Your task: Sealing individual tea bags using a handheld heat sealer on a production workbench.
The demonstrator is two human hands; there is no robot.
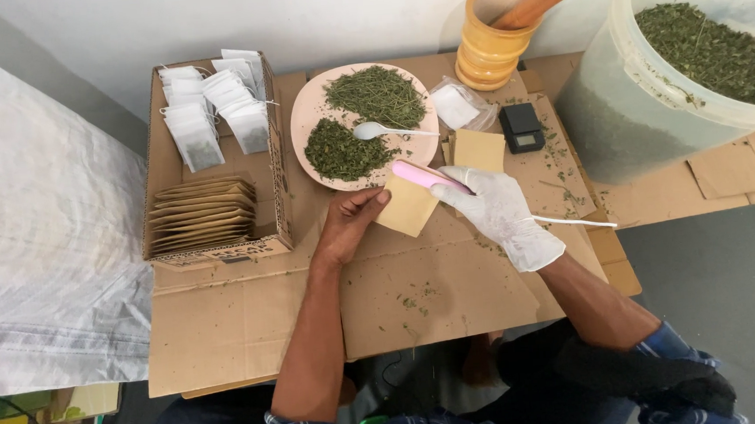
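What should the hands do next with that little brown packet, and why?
Probably press the pink sealer along the edge of the tan pouch. The left hand holds the pouch flat, and the gloved right hand has the sealer right at its top edge.

light: bright, even | shadows: soft | focus: sharp | edges: wide-angle bowing

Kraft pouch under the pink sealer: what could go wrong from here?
1. The left hand pinches the kraft pouch close to the pink sealer held by the gloved right hand; bare fingers could get nipped.
2. The sealer's white cord trails across the cardboard and could snag.
3. The pink plate of dried herbs sits just beyond the hands; a bump could spill it.
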